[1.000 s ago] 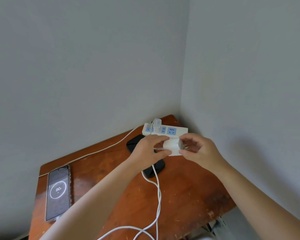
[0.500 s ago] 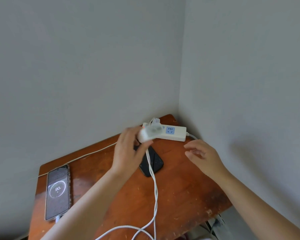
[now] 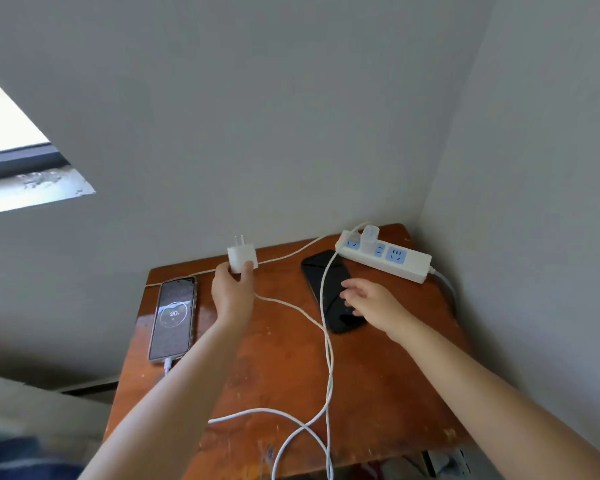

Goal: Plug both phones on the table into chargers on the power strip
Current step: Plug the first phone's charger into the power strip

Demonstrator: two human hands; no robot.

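My left hand [image 3: 231, 292] grips a white charger block [image 3: 242, 258] with its prongs pointing up, held above the table's back edge. Its white cable [image 3: 327, 358] trails down across the table. My right hand [image 3: 369, 298] hovers open, fingers spread, over a dark-screened phone [image 3: 328, 289] that lies beside the power strip [image 3: 385, 255]. One white charger [image 3: 369, 235] is plugged into the strip, whose red light is on. A second phone [image 3: 173, 318] at the left shows a lit 90 charging screen, with a cable in its bottom port.
The small wooden table [image 3: 274, 368] stands in a corner between two grey walls. A thin white cable [image 3: 284, 256] runs along the back edge. A window ledge [image 3: 32, 188] shows at the left. Cable loops hang over the table's front edge.
My left hand carried the charger block from beside the power strip leftward. My right hand moved over the dark phone. The view shifted right and down.
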